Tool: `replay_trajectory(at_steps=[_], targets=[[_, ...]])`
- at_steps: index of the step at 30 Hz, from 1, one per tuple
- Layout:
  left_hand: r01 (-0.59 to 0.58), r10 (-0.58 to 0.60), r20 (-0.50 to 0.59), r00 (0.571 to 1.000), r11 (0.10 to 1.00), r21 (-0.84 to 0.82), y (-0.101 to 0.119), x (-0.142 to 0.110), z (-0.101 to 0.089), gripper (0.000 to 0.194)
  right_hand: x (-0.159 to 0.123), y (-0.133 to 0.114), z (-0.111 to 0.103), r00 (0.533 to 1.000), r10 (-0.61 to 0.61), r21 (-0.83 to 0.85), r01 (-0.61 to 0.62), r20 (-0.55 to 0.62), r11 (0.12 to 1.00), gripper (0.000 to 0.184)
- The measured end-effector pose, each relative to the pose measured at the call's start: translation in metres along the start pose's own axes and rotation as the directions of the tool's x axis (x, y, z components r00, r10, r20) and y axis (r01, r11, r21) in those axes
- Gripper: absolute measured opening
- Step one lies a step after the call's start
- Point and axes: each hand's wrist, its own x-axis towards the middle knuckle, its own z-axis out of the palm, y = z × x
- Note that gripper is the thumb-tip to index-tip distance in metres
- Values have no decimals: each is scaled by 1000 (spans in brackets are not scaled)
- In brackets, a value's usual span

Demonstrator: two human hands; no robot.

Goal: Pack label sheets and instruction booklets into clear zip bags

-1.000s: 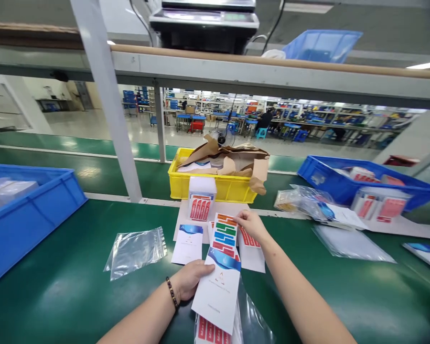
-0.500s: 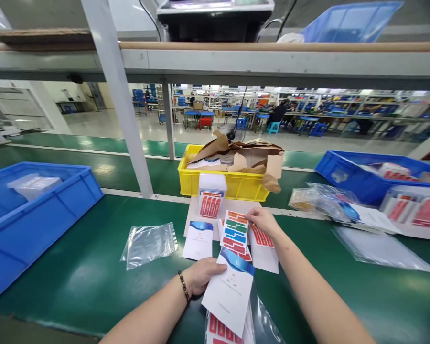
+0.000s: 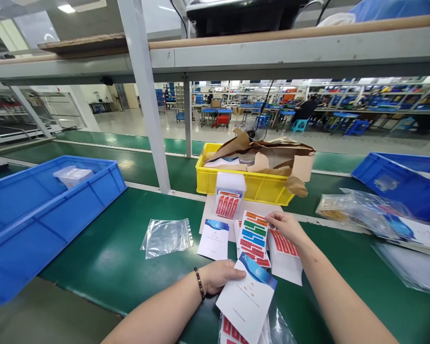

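Observation:
My left hand, with a beaded bracelet at its wrist, grips a white booklet with a blue wave along its top. Below that booklet, a red-printed sheet and clear plastic show. Further ahead, the fingertips of my right hand pinch the upper right edge of a sheet of orange, green, blue and red stickers. Red sticker sheets lie just right of it. Another blue-topped booklet rests to the left. Behind stands a stack of cards with red labels.
A yellow crate holding torn brown paper stands at the back. Blue bins flank the green table, left and right. Clear bags lie left and right. A white post and shelf rise ahead.
The view has turned to the left, so everything sits further right in the picture. Both hands keep their hold on the booklet and the sticker sheet, with little other movement.

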Motion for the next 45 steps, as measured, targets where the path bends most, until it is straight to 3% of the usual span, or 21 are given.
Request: replay_trajectory(at_steps=[7,11,17,23,26,34,39,45], targets=[[-4,4,6,1000,1000,17,-2,0,-1,40,1,1,4,1000,-25,-203,24,-2,979,29],[3,-3,1,1000,1000,26,-1,0,0,37,2,-8,13,998,-69,-335,64,-5,940,40],[-3,3,-21,1000,999,39,0,0,1,35,12,-25,26,987,-105,-421,146,119,895,21],[-1,1,22,1000,1000,19,-3,1,-1,40,14,-28,32,991,-106,-444,130,78,886,13],[9,-10,30,1000,999,38,-4,1,-2,41,10,-29,30,991,-106,-380,127,75,916,7],[13,-15,43,999,998,53,-5,1,-4,37,-1,-29,4,997,-77,-16,76,-32,997,27],[11,-11,4,1000,998,59,-3,-1,-2,41,-11,-31,-3,999,-4,212,13,-44,977,30],[6,-6,5,1000,999,50,-3,0,-2,39,-15,-34,0,999,40,430,-51,35,902,33]])
